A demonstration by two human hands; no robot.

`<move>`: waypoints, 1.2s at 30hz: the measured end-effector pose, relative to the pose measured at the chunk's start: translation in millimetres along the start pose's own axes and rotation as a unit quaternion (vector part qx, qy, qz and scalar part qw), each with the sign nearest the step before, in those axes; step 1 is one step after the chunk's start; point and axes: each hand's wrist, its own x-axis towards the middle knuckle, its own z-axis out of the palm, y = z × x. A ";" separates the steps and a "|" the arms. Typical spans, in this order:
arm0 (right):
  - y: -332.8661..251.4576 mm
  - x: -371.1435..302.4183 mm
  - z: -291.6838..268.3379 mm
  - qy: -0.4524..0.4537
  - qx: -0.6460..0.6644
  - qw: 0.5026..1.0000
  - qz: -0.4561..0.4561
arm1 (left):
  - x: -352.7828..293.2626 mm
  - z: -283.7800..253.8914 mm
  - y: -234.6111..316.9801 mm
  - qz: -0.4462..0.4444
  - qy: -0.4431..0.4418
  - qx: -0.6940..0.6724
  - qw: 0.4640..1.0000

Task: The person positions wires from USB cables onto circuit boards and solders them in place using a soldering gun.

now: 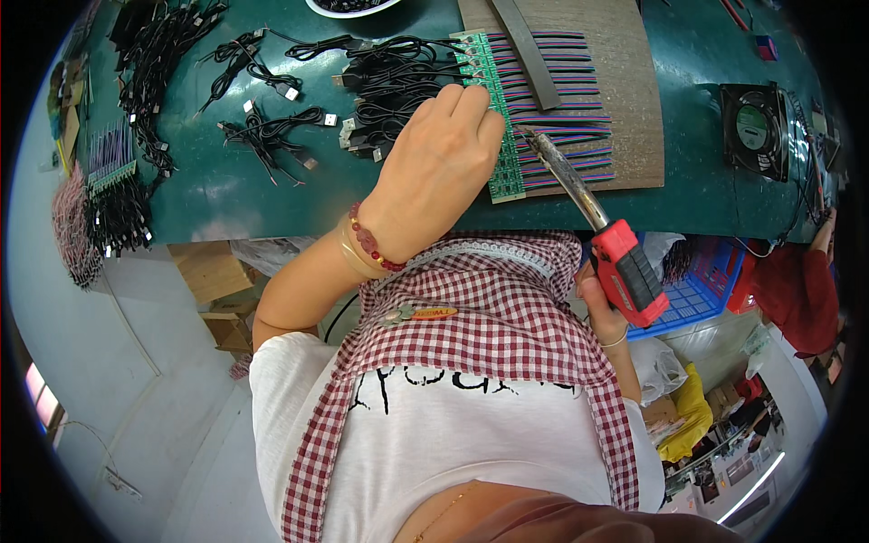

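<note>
My left hand (441, 149) is closed over the left edge of a green circuit board strip (512, 172), its curled fingertips hiding whatever they pinch. In my right hand (599, 303) is a soldering iron (625, 271) with a red and black handle. The iron's metal barrel slants up to the left, and its tip is close to the strip, by the lower half of the coloured wires (566, 89). Black USB cables (389, 77) run out from the strip's left side. A flat grey bar (528, 56) lies across the wires.
A brown board (638, 109) lies under the strip on the green table (299, 199). Loose USB cables (272, 136) and hanging bundles (149, 81) are at the left. A white bowl (353, 11) stands at the far edge, a black fan (754, 131) at the right. Below is a blue crate (697, 294).
</note>
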 end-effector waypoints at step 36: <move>-0.1 1.0 2.7 -0.007 0.021 1.000 0.016 | 1.8 0.5 -4.4 0.007 -0.010 0.011 1.000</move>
